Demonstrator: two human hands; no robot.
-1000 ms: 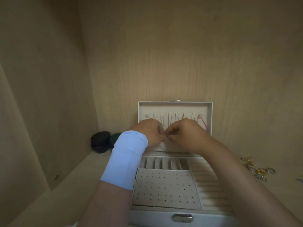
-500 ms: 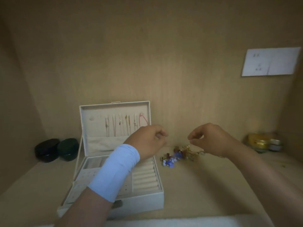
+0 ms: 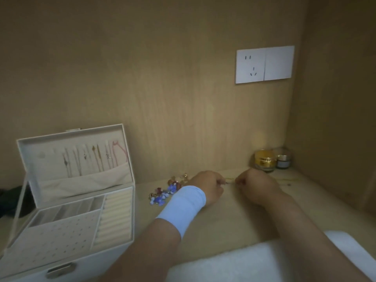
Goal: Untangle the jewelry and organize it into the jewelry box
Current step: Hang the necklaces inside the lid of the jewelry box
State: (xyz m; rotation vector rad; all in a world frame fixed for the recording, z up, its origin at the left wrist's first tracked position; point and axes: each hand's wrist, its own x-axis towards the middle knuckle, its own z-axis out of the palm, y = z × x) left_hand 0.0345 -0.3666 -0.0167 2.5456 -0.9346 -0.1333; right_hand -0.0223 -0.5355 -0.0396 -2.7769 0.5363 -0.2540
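Left hand (image 3: 210, 187) and right hand (image 3: 255, 185) pinch one thin gold chain (image 3: 230, 181).
Tease it apart slowly, clear of the tangled pile (image 3: 162, 193), before the jewelry box (image 3: 70, 133).

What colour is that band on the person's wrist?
The wristband is light blue, seen best in the head view.

jewelry box (image 3: 97, 259): bottom-left cut off | chain (image 3: 230, 182): blurred, too thin | jewelry pile (image 3: 162, 193): part behind wristband (image 3: 183, 202)
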